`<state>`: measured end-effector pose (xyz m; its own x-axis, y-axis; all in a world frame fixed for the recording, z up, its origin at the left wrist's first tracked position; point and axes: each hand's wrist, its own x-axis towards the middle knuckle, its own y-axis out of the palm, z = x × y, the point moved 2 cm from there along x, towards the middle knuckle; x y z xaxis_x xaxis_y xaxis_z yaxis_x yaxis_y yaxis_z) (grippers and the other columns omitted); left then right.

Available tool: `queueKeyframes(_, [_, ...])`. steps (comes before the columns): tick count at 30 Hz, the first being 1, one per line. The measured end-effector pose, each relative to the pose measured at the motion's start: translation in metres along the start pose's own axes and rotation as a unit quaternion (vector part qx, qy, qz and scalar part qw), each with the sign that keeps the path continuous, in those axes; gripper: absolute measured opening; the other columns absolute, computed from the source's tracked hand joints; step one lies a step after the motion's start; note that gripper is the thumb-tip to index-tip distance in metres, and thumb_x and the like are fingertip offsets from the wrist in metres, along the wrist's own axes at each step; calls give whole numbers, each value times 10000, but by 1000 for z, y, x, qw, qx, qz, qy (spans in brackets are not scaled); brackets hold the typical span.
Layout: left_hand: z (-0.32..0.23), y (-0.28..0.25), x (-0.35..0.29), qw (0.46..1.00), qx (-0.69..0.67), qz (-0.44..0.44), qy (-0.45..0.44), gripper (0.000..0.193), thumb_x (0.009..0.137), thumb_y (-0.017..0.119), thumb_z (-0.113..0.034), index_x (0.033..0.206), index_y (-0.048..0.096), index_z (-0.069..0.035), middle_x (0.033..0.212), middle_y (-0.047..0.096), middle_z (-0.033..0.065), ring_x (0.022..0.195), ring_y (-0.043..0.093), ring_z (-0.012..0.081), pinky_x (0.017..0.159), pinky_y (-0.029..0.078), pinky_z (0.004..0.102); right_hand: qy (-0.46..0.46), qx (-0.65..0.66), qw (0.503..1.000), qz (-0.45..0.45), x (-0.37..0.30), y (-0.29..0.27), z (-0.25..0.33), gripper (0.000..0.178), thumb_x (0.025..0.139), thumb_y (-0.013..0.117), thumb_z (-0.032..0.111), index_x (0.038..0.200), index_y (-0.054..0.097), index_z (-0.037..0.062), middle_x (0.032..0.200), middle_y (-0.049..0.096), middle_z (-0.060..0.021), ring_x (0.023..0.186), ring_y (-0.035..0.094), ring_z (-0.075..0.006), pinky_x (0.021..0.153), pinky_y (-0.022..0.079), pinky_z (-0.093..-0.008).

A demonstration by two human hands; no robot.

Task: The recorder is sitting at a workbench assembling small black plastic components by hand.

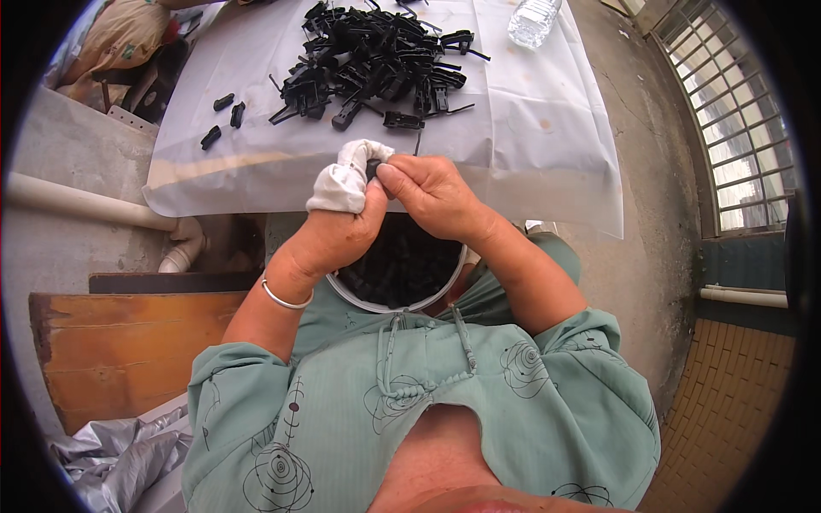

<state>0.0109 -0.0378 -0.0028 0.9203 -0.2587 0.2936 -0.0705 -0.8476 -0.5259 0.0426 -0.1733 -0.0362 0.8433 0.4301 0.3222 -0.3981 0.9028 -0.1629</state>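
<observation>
My left hand [346, 201], its fingers wrapped in a white cloth glove [340, 186], is closed around a small black plastic piece [372, 169]. Thumb and fingers of my right hand [434, 197] pinch at the same piece from the other side. Most of it is hidden by the fingers. Both hands meet just in front of the table's near edge, above a white-rimmed bucket [409, 306] at my lap. Many small black pieces [395, 267] fill the bucket. Beyond my hands lies a heap of black plastic parts [368, 64], some with thin strips sticking out.
White plastic sheeting covers the table [547, 154]. Several loose black pieces [224, 115] lie left of the heap. A clear plastic bottle [534, 21] rests at the far right. A white pipe [85, 203] and an orange-brown wooden board [137, 346] are on the left.
</observation>
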Motion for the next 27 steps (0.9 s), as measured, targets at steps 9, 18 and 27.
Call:
queueKeyframes(9, [85, -145, 26, 840, 518, -111, -114, 455, 801, 572, -57, 1239, 461, 2, 1136, 549, 202, 1026, 524, 351, 915, 407, 374, 19, -486, 860, -157, 41, -38, -7, 350, 858, 549, 363, 754, 563, 30, 681, 602, -146, 626, 593, -331, 550, 455, -428])
queueKeyframes(18, [15, 2, 1, 997, -14, -2, -79, 287, 884, 558, -146, 1122, 497, 1, 882, 582, 82, 641, 583, 86, 474, 442, 196, 13, -449, 873, -189, 40, -42, -15, 176, 786, 576, 190, 798, 566, 15, 667, 600, -140, 591, 585, -307, 548, 460, -398])
queueKeyframes(27, [10, 17, 6, 883, -440, -45, -156, 264, 895, 540, -100, 1123, 447, -3, 832, 583, 63, 545, 530, 71, 452, 418, 190, -130, -175, 964, -151, 5, -24, 16, 102, 749, 625, 29, 799, 536, 19, 591, 486, -31, 490, 441, -98, 467, 368, -239])
